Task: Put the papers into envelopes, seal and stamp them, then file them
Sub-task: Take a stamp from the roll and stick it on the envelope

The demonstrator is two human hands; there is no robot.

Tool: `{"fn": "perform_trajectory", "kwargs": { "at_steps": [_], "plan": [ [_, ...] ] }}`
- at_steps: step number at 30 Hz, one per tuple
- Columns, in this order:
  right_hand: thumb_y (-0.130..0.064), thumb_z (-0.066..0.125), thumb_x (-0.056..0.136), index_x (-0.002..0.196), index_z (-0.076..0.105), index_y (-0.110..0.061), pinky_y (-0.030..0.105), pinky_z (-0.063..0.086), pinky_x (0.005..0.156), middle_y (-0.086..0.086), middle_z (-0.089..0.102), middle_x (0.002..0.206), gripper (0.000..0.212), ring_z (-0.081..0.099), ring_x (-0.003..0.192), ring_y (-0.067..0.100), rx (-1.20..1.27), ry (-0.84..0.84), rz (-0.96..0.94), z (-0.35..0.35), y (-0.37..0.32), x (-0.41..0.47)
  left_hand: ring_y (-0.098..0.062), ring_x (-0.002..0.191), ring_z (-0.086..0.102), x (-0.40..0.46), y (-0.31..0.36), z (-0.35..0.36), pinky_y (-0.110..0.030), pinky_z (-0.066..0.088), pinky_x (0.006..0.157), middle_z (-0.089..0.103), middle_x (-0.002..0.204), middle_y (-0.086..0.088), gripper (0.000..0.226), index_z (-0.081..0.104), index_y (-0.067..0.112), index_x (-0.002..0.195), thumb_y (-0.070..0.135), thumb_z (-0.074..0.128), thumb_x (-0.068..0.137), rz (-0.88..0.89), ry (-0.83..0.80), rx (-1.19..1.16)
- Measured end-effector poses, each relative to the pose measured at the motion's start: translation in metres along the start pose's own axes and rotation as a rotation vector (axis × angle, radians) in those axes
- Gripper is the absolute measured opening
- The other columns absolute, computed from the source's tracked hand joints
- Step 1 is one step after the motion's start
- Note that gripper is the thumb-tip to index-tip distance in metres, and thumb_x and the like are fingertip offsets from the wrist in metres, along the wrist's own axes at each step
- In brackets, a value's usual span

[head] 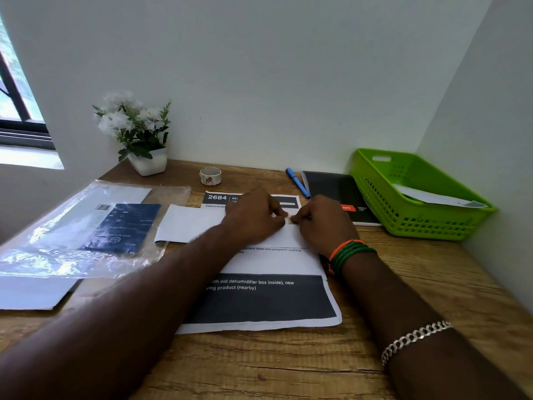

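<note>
I am leaning both forearms over the bench [375,368], and nearest to me a printed sheet [268,301] with a dark band is lying flat between them. On top of its far half I am working on a white envelope [190,223], which is lying flat across the sheet, its left end reaching past the sheet's edge. My left hand [253,219] and right hand [320,220] are meeting at the envelope's right part, fingers curled, and together they are pinching a tiny pale stamp [292,219] just over the paper; I cannot tell whether it is already touching down.

I am judging this to be the stamping step. The stamp is small and light, so it could be going on crooked or folding onto itself if one fingertip is letting go before the other. It could also be sticking to my finger instead of the envelope. Pressing sideways could be sliding the envelope over the smooth sheet underneath.

To my left a clear plastic bag [86,226] with a dark blue pack inside is lying over more white paper. Farther off a roll of tape [210,176], a blue pen [298,183] and a black notebook [337,194] are sitting near the wall, with a potted plant [138,134] in the left corner. At far right a green basket [383,203] is holding a white envelope-like piece, which I am taking for the filing spot
</note>
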State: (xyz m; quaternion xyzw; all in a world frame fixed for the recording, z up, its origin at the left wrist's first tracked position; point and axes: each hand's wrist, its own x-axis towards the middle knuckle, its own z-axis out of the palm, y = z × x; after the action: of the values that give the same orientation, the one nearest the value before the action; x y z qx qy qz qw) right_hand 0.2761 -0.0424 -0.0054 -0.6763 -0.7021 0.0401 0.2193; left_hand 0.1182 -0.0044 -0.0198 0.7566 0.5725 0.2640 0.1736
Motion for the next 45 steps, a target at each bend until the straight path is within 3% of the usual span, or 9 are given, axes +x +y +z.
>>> {"fn": "perform_trajectory", "kwargs": {
  "at_steps": [5,10,17,24,30,34,39,42,45],
  "plan": [
    [-0.005,0.057,0.090,0.091,0.081,-0.011,0.023,0.045,0.081,0.008,0.073,0.100,0.025,0.065,0.096,0.020,0.098,0.046,0.018,-0.009,0.004,-0.004,-0.012,0.110,0.059,0.002,0.000,0.001,-0.055,0.048,0.100,0.068,0.113,0.014,0.015,0.079,0.040,0.102,0.039,0.071,0.090,0.011,-0.010,0.007],
    [0.000,0.056,0.088,0.099,0.081,-0.017,0.028,0.048,0.091,0.006,0.071,0.112,0.032,0.062,0.107,0.021,0.110,0.031,-0.005,-0.008,0.004,-0.004,-0.011,0.108,0.059,0.002,-0.003,0.001,-0.054,0.050,0.097,0.067,0.113,0.014,0.015,0.079,0.041,0.103,0.040,0.071,0.090,0.033,-0.017,0.015],
    [0.001,0.056,0.087,0.081,0.078,-0.011,0.020,0.043,0.079,0.007,0.073,0.093,0.026,0.064,0.092,0.017,0.176,0.066,0.026,-0.007,0.007,-0.001,-0.012,0.107,0.057,-0.002,-0.003,-0.002,-0.039,0.052,0.084,0.062,0.116,0.009,0.020,0.077,0.038,0.111,0.043,0.069,0.093,0.115,-0.010,0.090],
    [-0.007,0.059,0.092,0.099,0.073,-0.021,0.009,0.039,0.064,0.001,0.072,0.104,0.021,0.060,0.078,0.004,0.270,0.166,0.039,0.001,0.014,0.006,-0.021,0.121,0.052,-0.003,-0.014,-0.020,-0.044,0.050,0.100,0.057,0.132,0.003,0.064,0.064,0.029,0.131,0.067,0.071,0.080,0.040,-0.041,0.244],
    [-0.014,0.064,0.093,0.122,0.067,-0.020,0.026,0.050,0.086,0.001,0.068,0.110,0.030,0.061,0.093,0.011,0.238,0.005,0.049,0.001,0.012,0.005,-0.011,0.109,0.056,0.003,-0.024,-0.019,-0.037,0.051,0.095,0.062,0.119,0.011,0.044,0.071,0.034,0.116,0.054,0.081,0.079,0.064,-0.058,0.088],
    [-0.020,0.069,0.092,0.117,0.070,-0.019,0.022,0.047,0.085,-0.002,0.068,0.105,0.025,0.059,0.089,0.006,0.318,0.017,0.050,0.001,0.012,0.006,-0.007,0.089,0.060,0.004,-0.026,-0.023,-0.031,0.050,0.081,0.070,0.096,0.009,0.007,0.075,0.029,0.096,0.025,0.075,0.091,0.110,-0.032,-0.088],
    [-0.016,0.077,0.086,0.096,0.073,-0.016,0.020,0.045,0.068,0.001,0.069,0.081,0.011,0.061,0.072,0.011,0.548,-0.015,0.082,-0.011,0.011,0.006,-0.007,0.089,0.060,0.006,-0.020,-0.029,-0.038,0.054,0.085,0.067,0.091,0.015,0.021,0.066,0.041,0.079,0.025,0.071,0.092,0.188,0.075,-0.078],
    [-0.007,0.073,0.088,0.089,0.068,-0.012,0.022,0.049,0.055,0.006,0.068,0.078,0.007,0.061,0.060,0.014,0.699,-0.016,0.107,-0.025,0.008,0.002,-0.011,0.102,0.057,0.001,-0.010,-0.039,-0.039,0.051,0.090,0.062,0.107,0.013,0.004,0.069,0.039,0.096,0.041,0.070,0.092,0.214,0.153,0.018],
    [-0.001,0.067,0.091,0.089,0.063,-0.011,0.028,0.052,0.050,0.006,0.066,0.078,0.010,0.063,0.057,0.015,0.877,0.031,0.160,-0.046,0.010,-0.006,-0.022,0.121,0.048,-0.008,-0.005,-0.057,-0.041,0.045,0.098,0.054,0.128,0.006,0.042,0.067,0.040,0.124,0.059,0.067,0.087,0.179,0.440,0.180]
  ]
}}
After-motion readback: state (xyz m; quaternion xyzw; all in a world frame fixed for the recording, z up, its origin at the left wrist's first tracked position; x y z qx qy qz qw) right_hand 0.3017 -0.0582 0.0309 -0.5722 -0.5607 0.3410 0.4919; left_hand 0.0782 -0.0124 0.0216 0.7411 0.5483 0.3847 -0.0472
